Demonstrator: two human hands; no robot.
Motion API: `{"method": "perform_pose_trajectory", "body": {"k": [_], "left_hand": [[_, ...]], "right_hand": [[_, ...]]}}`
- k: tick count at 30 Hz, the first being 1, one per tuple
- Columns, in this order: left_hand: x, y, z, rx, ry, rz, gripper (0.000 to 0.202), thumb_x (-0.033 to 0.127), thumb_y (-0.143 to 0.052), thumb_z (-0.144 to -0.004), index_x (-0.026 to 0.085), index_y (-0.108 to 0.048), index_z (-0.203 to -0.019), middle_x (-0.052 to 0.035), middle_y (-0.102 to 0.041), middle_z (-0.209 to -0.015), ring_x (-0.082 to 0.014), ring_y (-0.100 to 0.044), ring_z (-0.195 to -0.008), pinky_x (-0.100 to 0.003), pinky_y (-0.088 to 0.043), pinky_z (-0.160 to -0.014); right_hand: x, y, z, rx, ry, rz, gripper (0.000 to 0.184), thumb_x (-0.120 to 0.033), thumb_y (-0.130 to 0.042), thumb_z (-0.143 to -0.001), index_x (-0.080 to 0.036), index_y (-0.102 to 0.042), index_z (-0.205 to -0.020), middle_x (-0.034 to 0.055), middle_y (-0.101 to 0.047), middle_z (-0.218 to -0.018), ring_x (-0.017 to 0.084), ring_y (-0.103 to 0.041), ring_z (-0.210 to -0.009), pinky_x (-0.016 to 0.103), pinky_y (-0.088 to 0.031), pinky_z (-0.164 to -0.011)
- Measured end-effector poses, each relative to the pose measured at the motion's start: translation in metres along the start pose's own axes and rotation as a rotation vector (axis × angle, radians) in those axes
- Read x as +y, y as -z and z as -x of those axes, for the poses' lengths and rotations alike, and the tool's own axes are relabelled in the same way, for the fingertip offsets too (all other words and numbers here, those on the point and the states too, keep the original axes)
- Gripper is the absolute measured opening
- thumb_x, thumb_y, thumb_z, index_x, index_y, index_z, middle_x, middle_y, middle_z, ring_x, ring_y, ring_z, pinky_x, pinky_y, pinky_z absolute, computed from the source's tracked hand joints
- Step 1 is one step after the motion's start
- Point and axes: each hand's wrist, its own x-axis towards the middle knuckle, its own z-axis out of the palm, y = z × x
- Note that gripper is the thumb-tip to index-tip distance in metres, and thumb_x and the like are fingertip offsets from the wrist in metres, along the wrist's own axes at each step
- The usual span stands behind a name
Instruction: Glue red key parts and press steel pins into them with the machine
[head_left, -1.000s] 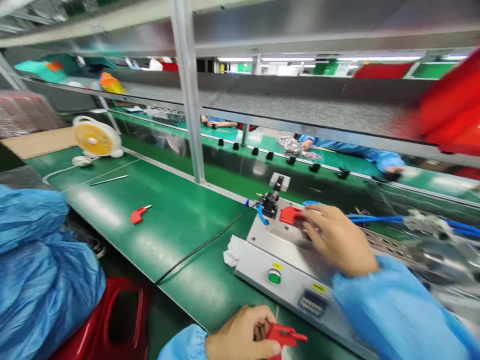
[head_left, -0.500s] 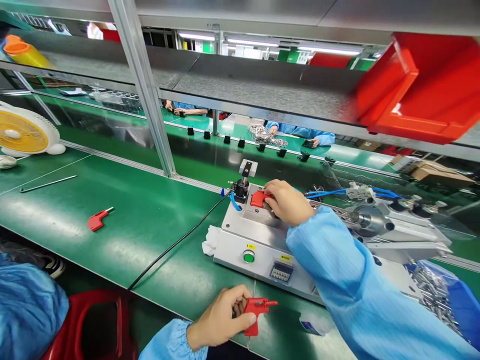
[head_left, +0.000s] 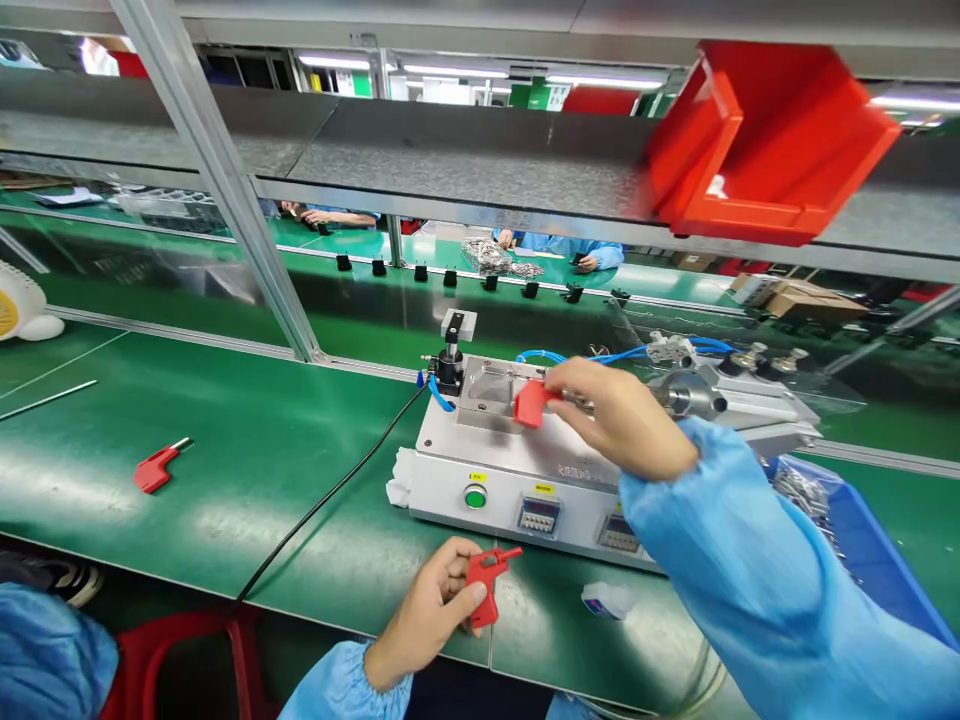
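Note:
My right hand (head_left: 619, 420) pinches a small red plastic handle piece (head_left: 529, 402) with a metal shank, held just above the recessed plate of a grey bench machine (head_left: 517, 470). Near the table's front edge, my left hand (head_left: 431, 610) grips a second red handle piece (head_left: 482, 580) between thumb and fingers. A third red handle (head_left: 156, 466) with a metal tip lies loose on the green belt (head_left: 247, 470) to the left. Both my arms are in blue sleeves.
A black cable (head_left: 330, 495) runs from the machine to the front edge. A blue bin (head_left: 862, 540) with metal parts sits at right, a red bin (head_left: 757, 140) on the shelf above. Other people's hands (head_left: 559, 250) work across the line. A metal post (head_left: 217, 190) stands left.
My right hand has lifted the red piece off the machine's plate and pulled it back toward me. The left hand has turned its red piece more upright. The view has swung to the right.

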Motion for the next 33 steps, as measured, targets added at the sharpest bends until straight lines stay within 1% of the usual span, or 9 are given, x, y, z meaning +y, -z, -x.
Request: {"method": "perform_pose_trajectory", "body": {"k": [3,6,10,14,17,21,25,29,33], "left_hand": [[0.003,0.001,0.001,0.024,-0.006,0.060,0.054,0.061,-0.077,-0.089,0.021,-0.057,-0.117,0.0011,-0.068,-0.079,-0.0118,-0.060,-0.056,-0.023,-0.051,-0.055],[0.012,0.003,0.004,0.053,-0.004,0.113,0.056,0.059,-0.078,-0.088,0.020,-0.057,-0.122,0.0001,-0.068,-0.079,-0.0109,-0.057,-0.054,-0.024,-0.048,-0.055],[0.028,0.009,0.013,0.200,0.026,0.153,0.058,0.056,-0.079,-0.089,0.021,-0.057,-0.130,-0.0005,-0.066,-0.081,-0.0102,-0.050,-0.057,-0.024,-0.043,-0.055],[0.050,0.018,0.018,0.282,-0.032,-0.028,0.053,0.052,-0.082,-0.086,0.021,-0.058,-0.122,0.0028,-0.061,-0.074,-0.0085,-0.044,-0.052,-0.021,-0.037,-0.049],[0.081,0.020,0.011,0.282,-0.147,-0.230,0.046,0.048,-0.081,-0.084,0.021,-0.058,-0.113,0.0025,-0.062,-0.074,-0.0105,-0.050,-0.053,-0.021,-0.040,-0.048],[0.143,0.007,-0.023,0.291,-0.411,-0.588,0.030,0.036,-0.074,-0.086,0.020,-0.062,-0.107,-0.0039,-0.073,-0.089,-0.0160,-0.066,-0.071,-0.026,-0.053,-0.066],[0.197,-0.013,-0.079,0.349,-0.634,-0.945,0.025,0.032,-0.065,-0.087,0.020,-0.064,-0.109,-0.0044,-0.075,-0.095,-0.0202,-0.070,-0.084,-0.029,-0.054,-0.076],[0.216,-0.022,-0.124,0.346,-0.597,-1.241,0.021,0.028,-0.062,-0.091,0.022,-0.066,-0.111,-0.0018,-0.075,-0.091,-0.0217,-0.071,-0.079,-0.032,-0.053,-0.078],[0.217,-0.024,-0.137,0.353,-0.497,-1.373,0.024,0.027,-0.062,-0.093,0.026,-0.067,-0.116,-0.0008,-0.077,-0.093,-0.0239,-0.073,-0.079,-0.033,-0.054,-0.076]], "right_hand": [[0.002,-0.007,0.047,-0.096,-0.076,0.038,0.018,-0.026,-0.053,-0.097,-0.023,-0.069,-0.104,0.0091,-0.075,-0.104,0.026,-0.072,-0.094,0.037,-0.057,-0.082],[0.007,-0.018,0.077,-0.069,-0.161,0.071,0.022,-0.026,-0.053,-0.097,-0.023,-0.068,-0.113,0.0103,-0.076,-0.108,0.028,-0.073,-0.099,0.041,-0.060,-0.084],[0.014,-0.022,0.094,-0.011,-0.155,0.015,0.037,-0.037,-0.050,-0.103,-0.023,-0.059,-0.136,0.0130,-0.073,-0.124,0.030,-0.071,-0.111,0.046,-0.061,-0.095],[0.023,-0.023,0.101,0.042,-0.111,-0.047,0.035,-0.046,-0.047,-0.106,-0.023,-0.064,-0.128,0.0140,-0.072,-0.125,0.031,-0.070,-0.114,0.047,-0.058,-0.100],[0.029,-0.029,0.103,0.106,-0.107,-0.055,0.034,-0.046,-0.047,-0.106,-0.023,-0.066,-0.121,0.0136,-0.072,-0.121,0.032,-0.069,-0.114,0.049,-0.057,-0.099],[0.031,-0.035,0.102,0.130,-0.111,-0.052,0.031,-0.044,-0.049,-0.104,-0.025,-0.069,-0.119,0.0124,-0.072,-0.119,0.032,-0.069,-0.111,0.049,-0.057,-0.095],[0.029,-0.034,0.103,0.143,-0.108,-0.048,0.030,-0.044,-0.049,-0.103,-0.025,-0.070,-0.116,0.0115,-0.073,-0.116,0.031,-0.069,-0.108,0.047,-0.058,-0.093],[0.027,-0.035,0.105,0.159,-0.110,-0.018,0.031,-0.041,-0.048,-0.103,-0.024,-0.070,-0.115,0.0119,-0.072,-0.116,0.031,-0.068,-0.106,0.048,-0.058,-0.090],[0.027,-0.036,0.106,0.165,-0.101,-0.008,0.029,-0.038,-0.049,-0.102,-0.024,-0.070,-0.115,0.0114,-0.072,-0.114,0.030,-0.068,-0.103,0.046,-0.058,-0.090]]}}
